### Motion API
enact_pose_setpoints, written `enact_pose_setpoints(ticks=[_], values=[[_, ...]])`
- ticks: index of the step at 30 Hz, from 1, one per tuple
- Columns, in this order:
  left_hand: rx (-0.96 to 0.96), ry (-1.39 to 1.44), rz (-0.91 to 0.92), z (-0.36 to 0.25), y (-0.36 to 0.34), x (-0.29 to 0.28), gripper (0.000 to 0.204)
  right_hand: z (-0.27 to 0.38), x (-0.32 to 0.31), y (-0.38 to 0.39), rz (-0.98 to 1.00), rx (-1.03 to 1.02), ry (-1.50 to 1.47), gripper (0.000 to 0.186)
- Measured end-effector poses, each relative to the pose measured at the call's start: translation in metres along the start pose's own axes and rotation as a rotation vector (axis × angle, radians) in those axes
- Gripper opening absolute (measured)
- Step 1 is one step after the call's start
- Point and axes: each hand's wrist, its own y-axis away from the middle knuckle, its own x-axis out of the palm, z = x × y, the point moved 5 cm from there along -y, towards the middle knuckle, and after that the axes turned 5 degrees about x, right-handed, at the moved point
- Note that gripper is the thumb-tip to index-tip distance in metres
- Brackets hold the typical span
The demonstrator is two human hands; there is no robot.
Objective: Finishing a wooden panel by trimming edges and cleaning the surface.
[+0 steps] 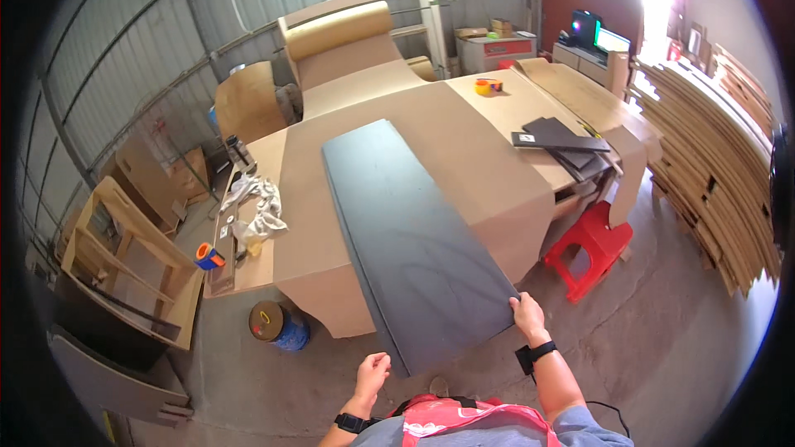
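Note:
A long dark grey panel (414, 240) lies lengthwise over brown paper (310, 257) on the worktable, its near end jutting past the table edge toward me. Along its left side a second dark edge shows, perhaps another panel underneath. My right hand (528, 317) is closed on the panel's near right corner, thumb on top. Close beside the near left corner is my left hand (373, 374), its fingers curled in; nothing shows in them, and I cannot tell whether they touch the panel edge.
A paper roll (339, 29) stands behind the table. Dark boards (563, 139) and an orange tape dispenser (488, 87) lie right; white cloth (263, 205) lies left. A red stool (590, 250), a blue drum (286, 329) and stacked boards (712, 174) stand on the floor.

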Motion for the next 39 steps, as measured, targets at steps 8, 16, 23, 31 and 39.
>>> enact_pose_setpoints(ticks=[8, 16, 23, 31, 39], values=[[0.009, -0.059, -0.049, 0.009, -0.015, 0.011, 0.032, -0.005, 0.006, 0.005, -0.171, -0.129, 0.304, 0.022], [-0.131, 0.145, -0.011, 0.008, -0.016, 0.007, 0.048, 0.010, 0.001, 0.051, -0.248, -0.317, 0.193, 0.036], [-0.071, 0.139, -0.196, 0.014, -0.020, -0.039, 0.070, 0.023, 0.027, 0.105, 0.082, -0.260, 0.041, 0.040], [-0.089, 0.041, -0.083, -0.013, -0.003, -0.060, 0.072, 0.074, 0.036, 0.135, 0.070, -0.867, 0.603, 0.063], [0.396, 0.056, 0.326, -0.135, 0.029, 0.009, 0.083, 0.066, 0.001, 0.112, -0.031, -0.978, 0.267, 0.081]])
